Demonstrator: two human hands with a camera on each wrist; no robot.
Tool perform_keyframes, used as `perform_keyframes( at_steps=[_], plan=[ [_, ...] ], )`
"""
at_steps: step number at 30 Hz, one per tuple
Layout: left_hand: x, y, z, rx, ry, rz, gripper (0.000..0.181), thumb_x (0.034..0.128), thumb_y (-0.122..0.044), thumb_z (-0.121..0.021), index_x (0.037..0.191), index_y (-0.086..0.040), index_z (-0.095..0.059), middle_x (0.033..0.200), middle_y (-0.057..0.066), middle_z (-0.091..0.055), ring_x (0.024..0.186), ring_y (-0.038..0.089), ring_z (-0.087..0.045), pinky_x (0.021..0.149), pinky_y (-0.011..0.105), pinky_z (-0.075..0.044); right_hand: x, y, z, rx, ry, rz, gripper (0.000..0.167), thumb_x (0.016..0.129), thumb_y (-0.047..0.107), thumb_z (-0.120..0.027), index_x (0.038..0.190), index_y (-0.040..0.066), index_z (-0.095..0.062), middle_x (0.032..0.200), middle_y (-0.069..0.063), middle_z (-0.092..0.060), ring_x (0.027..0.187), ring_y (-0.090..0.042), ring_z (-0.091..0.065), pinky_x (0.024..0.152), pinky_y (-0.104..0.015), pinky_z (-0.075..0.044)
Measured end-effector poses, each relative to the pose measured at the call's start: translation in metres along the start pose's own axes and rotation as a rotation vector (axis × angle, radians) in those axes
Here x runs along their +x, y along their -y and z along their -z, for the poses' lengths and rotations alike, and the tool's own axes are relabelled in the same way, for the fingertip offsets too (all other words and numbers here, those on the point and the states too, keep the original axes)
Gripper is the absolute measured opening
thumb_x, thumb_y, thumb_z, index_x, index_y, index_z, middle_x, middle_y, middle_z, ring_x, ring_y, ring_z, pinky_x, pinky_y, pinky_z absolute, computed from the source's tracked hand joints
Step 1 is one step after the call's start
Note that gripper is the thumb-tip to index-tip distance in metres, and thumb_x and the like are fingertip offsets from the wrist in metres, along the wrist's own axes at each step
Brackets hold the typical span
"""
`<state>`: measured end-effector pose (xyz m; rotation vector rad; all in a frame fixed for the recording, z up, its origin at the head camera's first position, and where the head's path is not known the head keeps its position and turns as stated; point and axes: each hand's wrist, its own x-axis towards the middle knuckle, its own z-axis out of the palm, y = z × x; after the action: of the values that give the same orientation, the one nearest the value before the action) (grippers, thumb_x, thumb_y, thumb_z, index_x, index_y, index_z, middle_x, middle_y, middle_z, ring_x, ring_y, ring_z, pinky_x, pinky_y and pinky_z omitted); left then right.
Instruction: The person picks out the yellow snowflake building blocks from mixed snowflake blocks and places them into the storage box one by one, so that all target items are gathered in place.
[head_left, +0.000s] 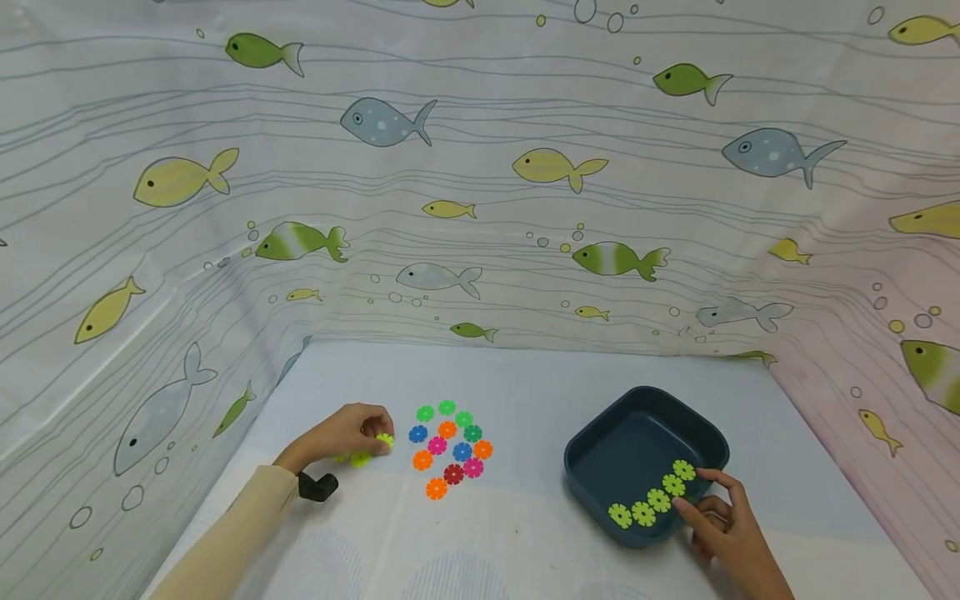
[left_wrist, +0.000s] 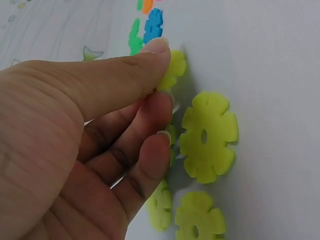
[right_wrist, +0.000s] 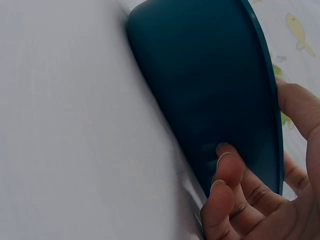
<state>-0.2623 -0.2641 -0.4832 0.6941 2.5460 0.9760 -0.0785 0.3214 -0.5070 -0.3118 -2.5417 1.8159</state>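
Observation:
My left hand (head_left: 351, 433) pinches a yellow-green flower disc (head_left: 385, 439) between thumb and fingers at the left of the table. In the left wrist view more yellow-green discs (left_wrist: 209, 137) lie under and beside the fingers. A dark blue square tray (head_left: 600, 425) stands at the right, and my right hand (head_left: 731, 529) grips its near right wall, thumb and a finger at the rim. Inside, several yellow-green discs (head_left: 658, 500) form a row along the near side. From the right wrist view, fingertips press the tray's outer wall (right_wrist: 210, 75).
Between the hands lies a loose group of green, blue, orange, pink and dark red discs (head_left: 453, 474). A black strap piece (head_left: 318, 487) shows at the left wrist. Fish-patterned sheeting (head_left: 465, 242) encloses the back and sides of the white table (head_left: 525, 533).

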Motion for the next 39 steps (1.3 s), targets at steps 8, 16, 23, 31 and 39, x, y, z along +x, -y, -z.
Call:
perform_keyframes(
  at_steps=[8,16,23,31,39],
  plan=[
    [0.002,-0.003,0.001,-0.040,-0.003,-0.006,0.016,0.0936,-0.020,-0.078,0.108,-0.016,-0.072,0.090,0.001,-0.063,0.086,0.023,-0.059,0.073,0.026,-0.051,-0.001,0.002,0.000,0.001,0.006,-0.015,0.069,0.100,0.031,-0.070,0.146,0.016,-0.021,0.089,-0.016,-0.062,0.058,-0.024,-0.056,0.051,-0.037,-0.049],
    [0.009,-0.008,0.003,-0.122,0.027,-0.003,0.014,0.0955,-0.016,-0.074,0.109,-0.016,-0.073,0.093,0.004,-0.066,0.083,0.023,-0.062,0.072,0.027,-0.054,-0.001,0.003,0.000,-0.001,0.009,-0.018,0.069,0.100,0.030,-0.070,0.147,0.017,-0.020,0.089,-0.015,-0.062,0.058,-0.024,-0.056,0.051,-0.037,-0.050],
    [0.015,-0.013,0.003,-0.171,0.054,-0.021,0.015,0.0973,-0.017,-0.073,0.112,-0.015,-0.073,0.101,0.003,-0.071,0.086,0.025,-0.066,0.078,0.032,-0.058,0.000,0.000,0.000,-0.014,0.007,0.002,0.067,0.101,0.029,-0.069,0.146,0.016,-0.021,0.088,-0.015,-0.062,0.057,-0.024,-0.056,0.050,-0.037,-0.050],
    [0.021,-0.022,0.003,-0.157,0.061,-0.045,0.020,0.0948,-0.024,-0.077,0.113,-0.016,-0.074,0.104,0.001,-0.072,0.088,0.024,-0.065,0.078,0.032,-0.057,0.000,-0.002,-0.001,-0.023,-0.003,0.012,0.067,0.100,0.031,-0.069,0.146,0.016,-0.022,0.088,-0.015,-0.063,0.057,-0.024,-0.056,0.049,-0.037,-0.050],
    [0.026,-0.032,0.002,-0.148,0.054,-0.062,0.021,0.0939,-0.021,-0.078,0.114,-0.014,-0.074,0.104,0.002,-0.072,0.089,0.025,-0.064,0.078,0.031,-0.056,0.000,-0.002,-0.001,-0.015,-0.004,0.011,0.066,0.100,0.031,-0.070,0.144,0.018,-0.022,0.088,-0.015,-0.063,0.057,-0.024,-0.056,0.049,-0.038,-0.050]
  ],
)
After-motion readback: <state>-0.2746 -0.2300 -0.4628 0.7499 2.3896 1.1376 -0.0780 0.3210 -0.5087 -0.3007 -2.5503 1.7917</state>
